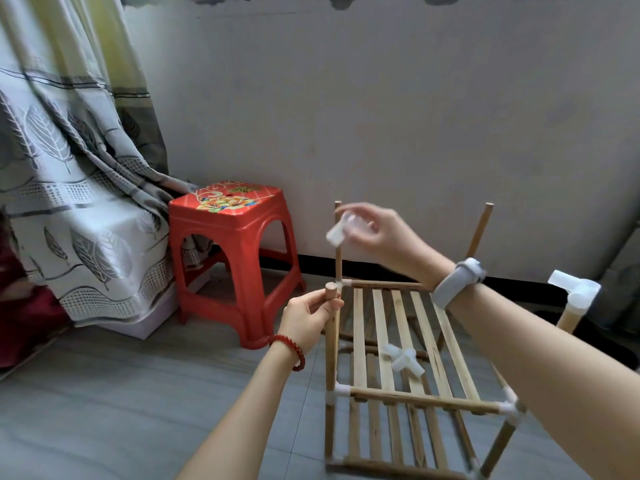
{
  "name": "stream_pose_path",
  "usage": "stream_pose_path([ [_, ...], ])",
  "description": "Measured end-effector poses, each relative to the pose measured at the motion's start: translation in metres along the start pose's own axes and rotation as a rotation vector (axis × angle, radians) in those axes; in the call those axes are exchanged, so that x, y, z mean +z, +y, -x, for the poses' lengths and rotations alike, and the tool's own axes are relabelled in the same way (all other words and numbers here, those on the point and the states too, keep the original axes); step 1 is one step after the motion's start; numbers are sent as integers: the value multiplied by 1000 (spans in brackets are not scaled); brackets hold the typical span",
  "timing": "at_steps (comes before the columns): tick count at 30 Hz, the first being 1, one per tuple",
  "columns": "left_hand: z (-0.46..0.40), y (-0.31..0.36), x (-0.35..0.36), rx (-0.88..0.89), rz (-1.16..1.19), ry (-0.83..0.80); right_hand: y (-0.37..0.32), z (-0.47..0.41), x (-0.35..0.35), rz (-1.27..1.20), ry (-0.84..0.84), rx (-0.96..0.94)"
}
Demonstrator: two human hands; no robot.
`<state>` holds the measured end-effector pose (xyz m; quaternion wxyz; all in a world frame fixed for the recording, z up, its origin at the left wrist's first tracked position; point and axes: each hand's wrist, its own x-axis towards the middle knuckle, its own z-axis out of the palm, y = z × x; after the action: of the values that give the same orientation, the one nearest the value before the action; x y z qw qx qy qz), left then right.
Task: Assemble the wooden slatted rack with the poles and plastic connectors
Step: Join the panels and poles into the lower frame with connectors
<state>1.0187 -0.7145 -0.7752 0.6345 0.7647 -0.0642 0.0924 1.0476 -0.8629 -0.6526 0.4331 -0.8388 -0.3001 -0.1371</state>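
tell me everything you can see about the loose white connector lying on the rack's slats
The loose connector is a translucent white plastic joint with several short tube sockets branching from a central hub. It lies on its side on the upper slatted shelf of the wooden rack, near the middle, resting across pale slats. No pole is fitted in it and neither hand touches it. It looks slightly blurred, so the exact socket count is unclear.

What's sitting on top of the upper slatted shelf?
One loose white plastic connector lies on the upper slatted shelf. The right forearm covers the shelf's right side, so anything there is hidden.
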Motion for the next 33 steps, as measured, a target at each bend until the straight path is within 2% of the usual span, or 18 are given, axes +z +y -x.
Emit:
stream_pose_path([
  [2, 0, 0, 0, 4, 3, -4, -2, -4, -9, -308, 13, 173],
  [5, 0, 0, 0, 14, 12, -1, 9, 13, 3, -273, -175, 309],
  [11, 2, 4, 1, 8, 75, -19, 26, 17, 25, -397, -171, 375],
  [17, 0, 6, -1, 17, 70, -12, 28, 16, 28, -666, -219, 396],
  [22, 0, 5, -2, 9, 48, -36, 30, 15, 25, -565, -320, 392],
  [28, 3, 9, -8, -20, 27, -88, 31, 12, 20, -327, -346, 334],
  [31, 4, 16, -17, 14, 18, -110, 34, 14, 19, -203, -304, 251],
  [33, 4, 24, -20, 65, 43, -49, 43, 20, 18, -216, -186, 256],
])
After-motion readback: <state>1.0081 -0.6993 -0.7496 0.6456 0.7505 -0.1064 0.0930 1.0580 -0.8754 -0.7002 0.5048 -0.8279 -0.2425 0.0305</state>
